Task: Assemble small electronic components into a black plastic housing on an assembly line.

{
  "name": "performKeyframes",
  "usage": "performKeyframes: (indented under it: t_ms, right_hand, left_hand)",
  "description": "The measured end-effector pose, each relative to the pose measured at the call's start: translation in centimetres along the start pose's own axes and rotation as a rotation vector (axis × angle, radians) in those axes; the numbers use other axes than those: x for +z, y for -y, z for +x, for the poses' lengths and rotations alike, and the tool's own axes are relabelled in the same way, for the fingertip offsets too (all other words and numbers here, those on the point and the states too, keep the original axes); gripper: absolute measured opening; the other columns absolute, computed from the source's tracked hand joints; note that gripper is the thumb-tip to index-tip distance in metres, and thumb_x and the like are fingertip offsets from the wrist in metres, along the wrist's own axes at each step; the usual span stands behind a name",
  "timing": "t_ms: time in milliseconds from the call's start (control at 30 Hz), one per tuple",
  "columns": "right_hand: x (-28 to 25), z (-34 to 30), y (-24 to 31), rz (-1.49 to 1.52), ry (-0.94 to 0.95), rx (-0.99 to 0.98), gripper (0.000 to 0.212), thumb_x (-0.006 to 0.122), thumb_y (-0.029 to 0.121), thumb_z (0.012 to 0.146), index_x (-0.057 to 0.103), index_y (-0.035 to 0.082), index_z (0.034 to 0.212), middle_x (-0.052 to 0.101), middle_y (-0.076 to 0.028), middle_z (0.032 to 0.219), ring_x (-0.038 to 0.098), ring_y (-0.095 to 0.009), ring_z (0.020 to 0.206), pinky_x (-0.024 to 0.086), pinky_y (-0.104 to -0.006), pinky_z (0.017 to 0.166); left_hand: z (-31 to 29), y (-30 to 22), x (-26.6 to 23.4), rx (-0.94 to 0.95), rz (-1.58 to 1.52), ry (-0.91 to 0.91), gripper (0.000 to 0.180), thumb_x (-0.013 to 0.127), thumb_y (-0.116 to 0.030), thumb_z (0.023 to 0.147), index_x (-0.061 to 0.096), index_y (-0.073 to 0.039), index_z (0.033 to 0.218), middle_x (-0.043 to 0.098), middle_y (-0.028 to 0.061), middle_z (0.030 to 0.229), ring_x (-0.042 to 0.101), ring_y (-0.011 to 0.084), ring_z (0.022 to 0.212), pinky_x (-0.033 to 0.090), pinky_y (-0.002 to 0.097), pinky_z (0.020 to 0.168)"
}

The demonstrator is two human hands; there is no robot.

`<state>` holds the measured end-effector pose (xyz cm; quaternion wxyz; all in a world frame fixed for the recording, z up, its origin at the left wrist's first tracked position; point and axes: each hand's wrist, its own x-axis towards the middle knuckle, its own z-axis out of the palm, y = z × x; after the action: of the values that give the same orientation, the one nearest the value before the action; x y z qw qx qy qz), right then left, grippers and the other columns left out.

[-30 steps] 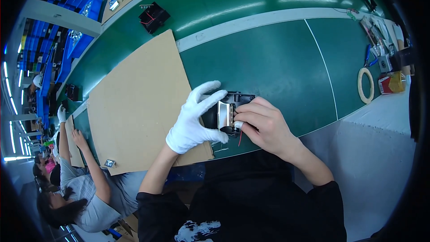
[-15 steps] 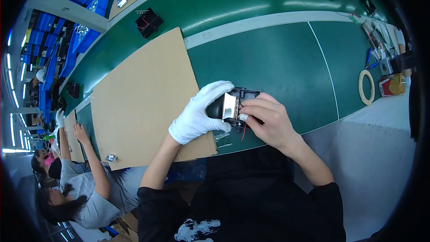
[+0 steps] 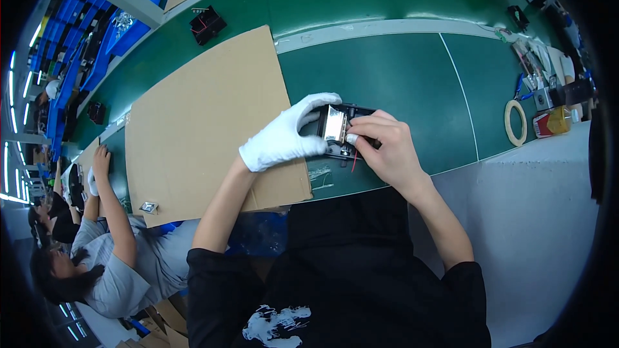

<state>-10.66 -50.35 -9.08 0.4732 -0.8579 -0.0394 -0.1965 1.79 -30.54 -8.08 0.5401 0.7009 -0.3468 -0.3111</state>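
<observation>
A black plastic housing (image 3: 340,150) with a shiny mirror-like metal reflector (image 3: 334,124) in it sits between my hands, over the green tabletop just right of the cardboard. My left hand (image 3: 280,136), in a white glove, grips the housing from its left side, fingers at the far edge and thumb at the near one. My bare right hand (image 3: 391,147), with a white cover on one fingertip, has its fingers pinched together against the housing's right part. What those fingertips hold is hidden. A thin red wire (image 3: 354,163) hangs out below them.
A large cardboard sheet (image 3: 200,129) covers the left of the bench, a small shiny part (image 3: 149,207) on its near corner. Another black housing (image 3: 206,24) stands beyond. At right lie a tape roll (image 3: 515,123), blue-handled pliers (image 3: 521,87) and a bottle (image 3: 552,122). A co-worker (image 3: 106,258) sits left.
The view has shifted slightly. My left hand's palm has drawn back from the housing, leaving a gap, while its fingertips stay on the edges. My right fingers remain pinched at the right part.
</observation>
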Motion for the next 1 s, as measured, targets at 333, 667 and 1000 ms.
performKeyframes:
  t_ms: [333,667,1000]
  right_hand:
    - [0.0,0.7,0.3,-0.32,0.171,0.048,0.017,0.072,-0.003,0.079,0.079,-0.003,0.095,0.08,-0.007,0.098,0.062,-0.021,0.076,0.052,-0.0313,0.067]
    - [0.1,1.1,0.5,-0.383,0.187,0.075,0.018,0.073,-0.002,0.078,0.079,-0.001,0.095,0.08,-0.007,0.094,0.063,-0.022,0.075,0.054,-0.0318,0.07]
    - [-0.2,1.3,-0.1,-0.325,0.21,-0.044,0.017,0.073,-0.004,0.078,0.079,-0.001,0.093,0.079,-0.006,0.095,0.064,-0.022,0.078,0.054,-0.0318,0.072]
  left_hand:
    - [0.9,0.7,2.3,-0.041,0.011,-0.194,0.032,0.062,-0.009,0.098,0.061,-0.004,0.129,0.064,0.0109,0.132,0.061,0.021,0.116,0.047,0.0348,0.109]
    - [1.4,1.4,2.5,-0.002,-0.046,-0.272,0.032,0.067,-0.009,0.089,0.064,-0.005,0.121,0.071,0.0076,0.115,0.065,0.0231,0.103,0.049,0.0374,0.104]
    - [1.3,2.7,1.3,0.012,0.131,-0.144,0.054,0.069,-0.01,0.095,0.053,-0.007,0.147,0.056,0.0175,0.14,0.059,0.0265,0.124,0.045,0.0395,0.112]
